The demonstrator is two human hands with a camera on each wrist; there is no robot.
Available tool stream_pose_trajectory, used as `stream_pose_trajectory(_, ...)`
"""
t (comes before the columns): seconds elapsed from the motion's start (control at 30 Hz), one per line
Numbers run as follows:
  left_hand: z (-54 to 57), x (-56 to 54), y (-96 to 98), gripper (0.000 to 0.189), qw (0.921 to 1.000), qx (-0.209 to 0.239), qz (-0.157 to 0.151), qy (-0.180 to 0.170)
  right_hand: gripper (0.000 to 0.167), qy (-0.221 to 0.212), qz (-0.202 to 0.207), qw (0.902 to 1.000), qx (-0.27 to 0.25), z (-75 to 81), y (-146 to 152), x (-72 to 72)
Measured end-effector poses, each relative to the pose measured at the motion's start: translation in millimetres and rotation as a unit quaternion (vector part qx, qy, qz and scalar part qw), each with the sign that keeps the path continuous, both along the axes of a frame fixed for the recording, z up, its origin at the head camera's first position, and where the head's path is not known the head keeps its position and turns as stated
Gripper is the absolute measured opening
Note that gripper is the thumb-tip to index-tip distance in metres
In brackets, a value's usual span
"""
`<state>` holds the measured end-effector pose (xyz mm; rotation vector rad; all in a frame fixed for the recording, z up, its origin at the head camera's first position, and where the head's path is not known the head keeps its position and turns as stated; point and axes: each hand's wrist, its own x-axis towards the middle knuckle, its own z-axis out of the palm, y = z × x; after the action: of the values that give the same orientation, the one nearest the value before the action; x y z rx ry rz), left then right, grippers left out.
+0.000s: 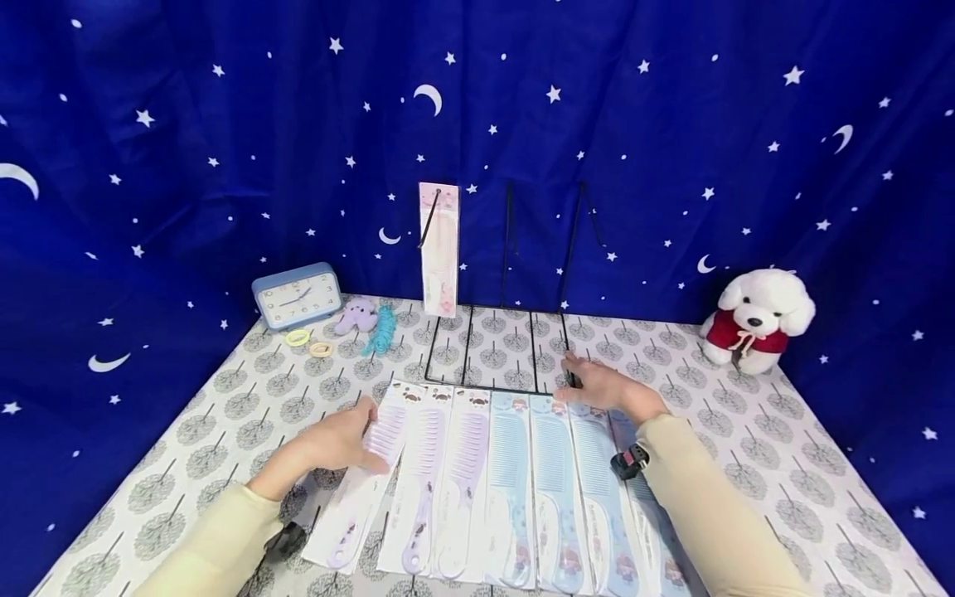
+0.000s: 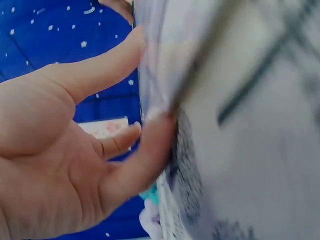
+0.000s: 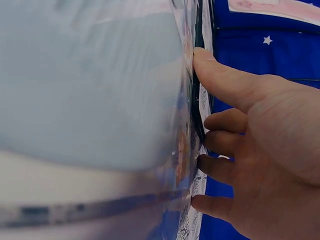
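Observation:
In the head view, my left hand is at the leftmost packaged purple comb, with thumb and fingers spread over its upper part. The left wrist view shows that hand's fingertips at the clear wrapping, which is blurred. My right hand is at the top ends of the packaged blue combs, by the right front corner of a black wire rack. In the right wrist view, its thumb and fingers extend to the edge of a clear package, holding nothing visible.
A packaged pink comb hangs from the rack's left hook. Left of it are a blue clock, hair ties, a purple octopus toy and a teal coiled item. A plush dog sits at right, before a blue curtain.

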<state>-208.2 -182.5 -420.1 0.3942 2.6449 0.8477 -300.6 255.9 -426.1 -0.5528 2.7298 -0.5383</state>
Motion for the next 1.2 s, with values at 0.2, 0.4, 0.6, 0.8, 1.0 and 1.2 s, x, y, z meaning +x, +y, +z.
stream_pose_trajectory(0.2, -2.2, -11.2, -16.9, 0.053, 0.9875, 0.143, -0.056, -0.035, 0.085, -0.005, -0.007, 1.0000, -0.004, -0.1, 0.9, 2.1)
stream_pose_trajectory(0.4, -2.8, -21.9, -25.1, 0.058, 0.9760, 0.201, -0.056, -0.064, 0.085, -0.002, -0.002, 1.0000, -0.004, -1.6, 0.0, 2.3)
stream_pose_trajectory(0.6, 3.4, -26.6, -32.3, 0.061, 0.9743, 0.206, -0.089, -0.021, 0.085, 0.006, 0.001, 1.0000, 0.004, 0.5, 0.3, 1.5)
stream_pose_trajectory(0.8, 29.2, -18.5, -28.6, 0.063, 0.9625, 0.234, -0.137, -0.017, 0.085, 0.002, -0.008, 1.0000, 0.004, 1.0, 1.6, 2.6)
stream_pose_trajectory(1.0, 62.5, -3.4, -6.4, 0.068, 0.9512, 0.263, -0.158, 0.029, 0.084, -0.005, -0.011, 0.9999, 0.004, -0.9, 2.3, 2.9)
stream_pose_trajectory(1.2, 89.1, 9.4, 27.3, 0.070, 0.9369, 0.312, -0.144, 0.066, 0.083, -0.007, -0.010, 0.9999, -0.001, 0.5, 0.5, 1.6)
